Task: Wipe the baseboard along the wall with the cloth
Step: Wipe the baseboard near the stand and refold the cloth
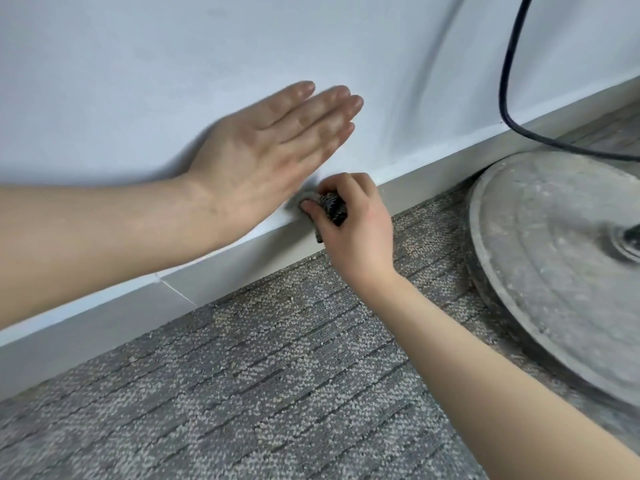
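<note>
- Only the head view here, looking down at where the wall [138,74] meets the floor.
- The left hand [263,147] is wide open, fingers straight and pressed together, palm turned to the wall above the baseboard. It's a bit blurred, so I can't say whether it's actually flat on the paint or just off it. It holds nothing.
- The right hand [353,233] is curled up tight around the cloth [333,206], with the thumb pinching it from the near side.
- The cloth is a small dark bunched-up wad with a woven-looking pattern, and only a bit of it pokes out between thumb and fingers. It's pressed against the top edge of the baseboard [239,258], right at the line where the wall starts, just under the heel of the left hand.
- The baseboard is a light grey strip running diagonally from lower left to upper right, with a thin joint line in it off to the left of the hands.
- Below it is grey patterned carpet [242,382], with pale specks along the edge.
- On the right sits a big round grey disc [554,271], dusty and scuffed, its rim just beside the baseboard.
- A black cable [506,74] hangs down in front of the wall and bends over the disc.
</note>
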